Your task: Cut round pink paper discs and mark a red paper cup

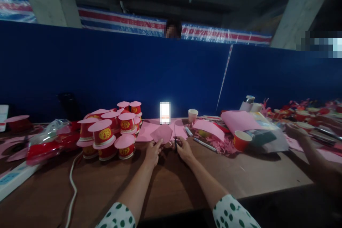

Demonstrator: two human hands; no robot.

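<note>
Red cups (105, 136) w/ pink tops (99, 126), stacked L of hands: apparently done.
Pink paper (144, 130), flat just beyond hands: prob. left to use.
Pink piece (162, 133): pinched in L hand (153, 153), part-closed; seemingly mid-cut.
Scissors (175, 143): in R hand (184, 150), fingers curled on handles; blade gap unclear.

No words, brands or numbers clearly legible, round yellow emblems (106, 135) with red character-like marks on red cups (104, 153), too small to read, bright upright panel (165, 110) pixelated, its content unreadable
</note>
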